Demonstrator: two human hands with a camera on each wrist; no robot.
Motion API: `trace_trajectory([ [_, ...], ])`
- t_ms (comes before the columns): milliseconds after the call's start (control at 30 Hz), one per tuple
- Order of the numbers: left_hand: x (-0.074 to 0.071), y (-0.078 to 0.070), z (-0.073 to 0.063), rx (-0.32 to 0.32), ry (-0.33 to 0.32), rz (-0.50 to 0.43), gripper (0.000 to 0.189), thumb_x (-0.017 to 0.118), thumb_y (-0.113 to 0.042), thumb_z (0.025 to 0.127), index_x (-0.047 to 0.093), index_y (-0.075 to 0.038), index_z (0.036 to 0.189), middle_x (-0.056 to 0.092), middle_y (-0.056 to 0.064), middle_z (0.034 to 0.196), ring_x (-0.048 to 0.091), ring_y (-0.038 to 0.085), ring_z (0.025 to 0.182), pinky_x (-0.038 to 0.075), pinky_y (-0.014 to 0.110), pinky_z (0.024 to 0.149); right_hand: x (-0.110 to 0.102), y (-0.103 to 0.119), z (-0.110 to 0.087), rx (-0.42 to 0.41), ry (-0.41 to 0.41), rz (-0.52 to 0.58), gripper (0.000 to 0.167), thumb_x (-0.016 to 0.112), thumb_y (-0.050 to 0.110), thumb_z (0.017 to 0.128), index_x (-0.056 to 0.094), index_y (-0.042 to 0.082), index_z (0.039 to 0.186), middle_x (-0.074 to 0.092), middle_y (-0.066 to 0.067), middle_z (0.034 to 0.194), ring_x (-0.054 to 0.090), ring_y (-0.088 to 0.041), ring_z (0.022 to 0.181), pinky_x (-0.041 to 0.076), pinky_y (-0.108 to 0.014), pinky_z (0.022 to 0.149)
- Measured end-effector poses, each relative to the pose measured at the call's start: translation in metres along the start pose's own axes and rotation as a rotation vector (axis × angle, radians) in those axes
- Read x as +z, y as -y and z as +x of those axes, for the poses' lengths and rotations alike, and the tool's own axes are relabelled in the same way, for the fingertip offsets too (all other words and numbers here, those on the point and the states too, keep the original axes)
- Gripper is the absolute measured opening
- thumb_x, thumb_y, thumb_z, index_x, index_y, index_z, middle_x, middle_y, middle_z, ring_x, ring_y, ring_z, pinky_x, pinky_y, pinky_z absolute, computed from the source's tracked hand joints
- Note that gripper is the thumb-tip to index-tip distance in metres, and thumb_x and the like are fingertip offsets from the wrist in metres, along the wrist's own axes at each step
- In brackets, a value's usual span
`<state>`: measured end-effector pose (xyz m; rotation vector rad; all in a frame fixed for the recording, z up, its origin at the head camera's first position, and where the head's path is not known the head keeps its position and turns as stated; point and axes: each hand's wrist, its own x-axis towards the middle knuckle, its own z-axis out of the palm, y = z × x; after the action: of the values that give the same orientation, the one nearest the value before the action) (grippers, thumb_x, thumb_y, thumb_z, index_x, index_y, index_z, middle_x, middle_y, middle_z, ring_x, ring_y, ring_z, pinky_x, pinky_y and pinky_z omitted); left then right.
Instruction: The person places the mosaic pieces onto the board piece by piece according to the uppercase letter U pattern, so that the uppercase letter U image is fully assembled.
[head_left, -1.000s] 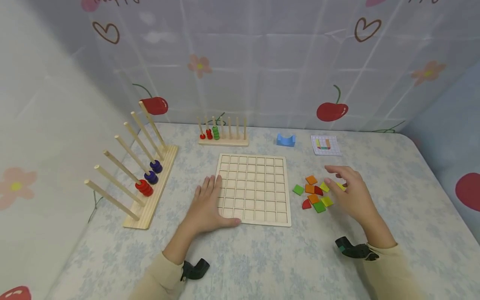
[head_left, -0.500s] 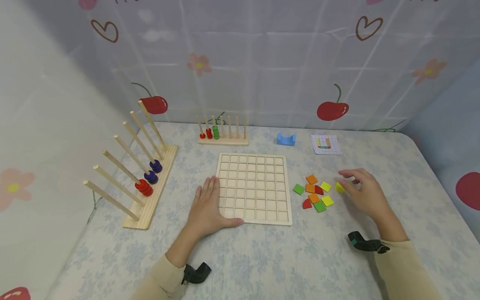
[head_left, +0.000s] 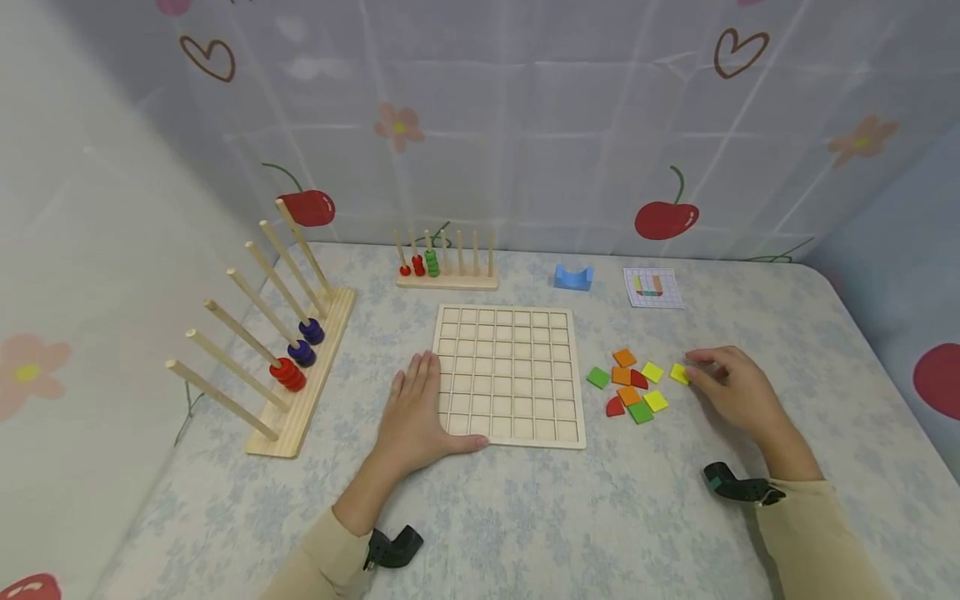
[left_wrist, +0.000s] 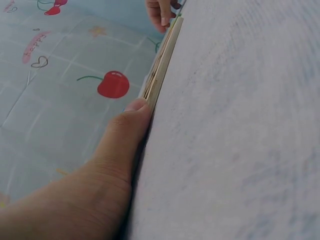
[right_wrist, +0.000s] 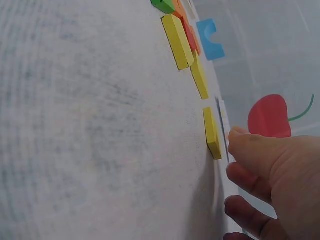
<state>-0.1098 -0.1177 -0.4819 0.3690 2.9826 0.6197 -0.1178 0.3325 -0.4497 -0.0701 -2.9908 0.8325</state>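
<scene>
My left hand [head_left: 411,417] lies flat with fingers spread along the left edge of the wooden grid board [head_left: 504,444], its thumb running along the near edge. In the left wrist view, the thumb [left_wrist: 122,135] meets the board's side. At the right, my right hand [head_left: 738,396] hovers with loosely bent fingers beside a yellow square tile [head_left: 679,373]. In the right wrist view a small gap shows between its thumb [right_wrist: 250,145] and that tile, which rests on the cloth. Green [head_left: 641,412], orange [head_left: 625,357] and red [head_left: 616,407] tiles lie to its left with other yellow ones.
A large wooden peg stand [head_left: 330,333] with red and blue rings stands at the left. Behind the board are a smaller peg stand [head_left: 447,282], a blue curved block [head_left: 573,278] and a pattern card [head_left: 654,288]. A printed curtain [head_left: 525,125] hangs behind the table.
My right hand has moved right, away from the tile group, and dipped toward the outer yellow tile. That tile looked tilted half a second ago and now lies flat. My left hand stays at the board.
</scene>
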Motion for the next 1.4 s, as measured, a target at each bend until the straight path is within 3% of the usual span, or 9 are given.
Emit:
trace_trajectory([
  [233, -0.002, -0.002, 0.000, -0.008, -0.001, -0.018, 0.151, 0.060, -0.095, 0.054, 0.004, -0.002, 0.159, 0.005, 0.014, 0.168, 0.001, 0.027, 0.156, 0.002, 0.049, 0.126, 0.000, -0.001, -0.001, 0.020, 0.044, -0.008, 0.034, 0.063, 0.027, 0.098, 0.066, 0.003, 0.122, 0.058, -0.018, 0.116, 0.050, -0.028, 0.095, 0.043, -0.038, 0.077],
  [500, -0.002, -0.002, -0.001, -0.005, 0.003, 0.003, 0.150, 0.058, -0.096, 0.056, 0.003, -0.003, 0.159, 0.004, 0.013, 0.168, -0.001, 0.027, 0.156, 0.002, 0.049, 0.126, 0.001, -0.003, -0.001, 0.019, 0.061, -0.008, 0.033, 0.069, 0.025, 0.094, 0.067, 0.004, 0.119, 0.059, -0.018, 0.114, 0.049, -0.028, 0.093, 0.040, -0.035, 0.074],
  [700, -0.003, -0.002, -0.002, 0.017, -0.005, 0.019, 0.149, 0.062, -0.093, 0.056, 0.005, -0.001, 0.159, 0.004, 0.015, 0.168, 0.002, 0.030, 0.156, 0.004, 0.050, 0.126, -0.003, 0.002, 0.001, 0.055, 0.095, 0.023, 0.030, 0.069, 0.029, 0.094, 0.062, 0.008, 0.114, 0.063, -0.015, 0.105, 0.052, -0.025, 0.089, 0.041, -0.031, 0.069],
  [867, -0.004, -0.002, -0.003, 0.020, 0.001, 0.017, 0.150, 0.063, -0.093, 0.056, 0.004, -0.001, 0.159, 0.003, 0.016, 0.168, 0.001, 0.029, 0.156, 0.004, 0.050, 0.126, -0.008, 0.008, 0.007, 0.031, 0.087, 0.056, 0.030, 0.066, 0.032, 0.096, 0.062, 0.008, 0.113, 0.065, -0.014, 0.108, 0.055, -0.025, 0.089, 0.045, -0.027, 0.066],
  [1133, -0.003, -0.001, -0.003, 0.012, 0.011, 0.035, 0.150, 0.059, -0.095, 0.056, 0.002, -0.002, 0.159, 0.003, 0.014, 0.168, 0.000, 0.027, 0.157, 0.004, 0.048, 0.126, -0.004, 0.041, 0.026, -0.025, 0.122, 0.143, 0.032, 0.067, 0.032, 0.096, 0.062, 0.006, 0.114, 0.065, -0.014, 0.108, 0.054, -0.026, 0.087, 0.048, -0.023, 0.061],
  [1400, -0.003, 0.000, -0.002, 0.013, 0.014, 0.039, 0.150, 0.060, -0.095, 0.056, 0.002, -0.003, 0.159, 0.003, 0.013, 0.168, 0.000, 0.026, 0.157, 0.003, 0.047, 0.127, 0.019, 0.089, 0.047, -0.071, 0.207, 0.198, 0.023, 0.066, 0.027, 0.096, 0.064, 0.011, 0.113, 0.064, -0.013, 0.111, 0.052, -0.027, 0.078, 0.049, -0.027, 0.054],
])
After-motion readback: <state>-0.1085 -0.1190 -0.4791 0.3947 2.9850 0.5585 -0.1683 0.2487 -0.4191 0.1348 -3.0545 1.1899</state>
